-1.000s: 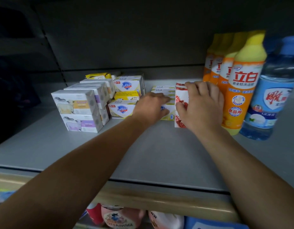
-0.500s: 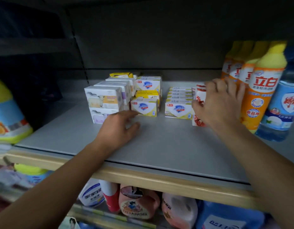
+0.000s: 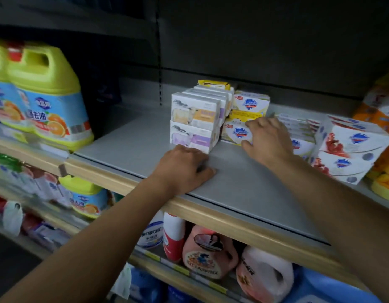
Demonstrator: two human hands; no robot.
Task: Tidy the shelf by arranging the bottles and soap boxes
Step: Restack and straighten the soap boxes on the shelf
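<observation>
Two stacked white soap boxes (image 3: 193, 114) front a row on the grey shelf (image 3: 243, 189). To their right lies a white-and-yellow shield-logo soap box (image 3: 235, 132), with another (image 3: 250, 102) stacked higher behind it. My right hand (image 3: 268, 138) grips the lower shield-logo box, fingers over its top and thumb against its front. My left hand (image 3: 184, 167) rests on the shelf in front of the white stack, fingers loosely curled, holding nothing. Further right are flat white boxes (image 3: 298, 127) and two stacked red-patterned soap boxes (image 3: 351, 149). Blurred orange bottles (image 3: 381, 110) stand at the right edge.
Large yellow-green detergent jugs (image 3: 47, 101) stand on the neighbouring shelf at left. Bare shelf surface lies in front of the boxes, up to the wooden front edge (image 3: 211, 213). Pink and white bottles (image 3: 209, 254) fill the shelf below.
The view swung left. My right hand left the red-patterned boxes and moved left onto the shield-logo box. My left hand drew back from the boxes and now rests curled on the shelf.
</observation>
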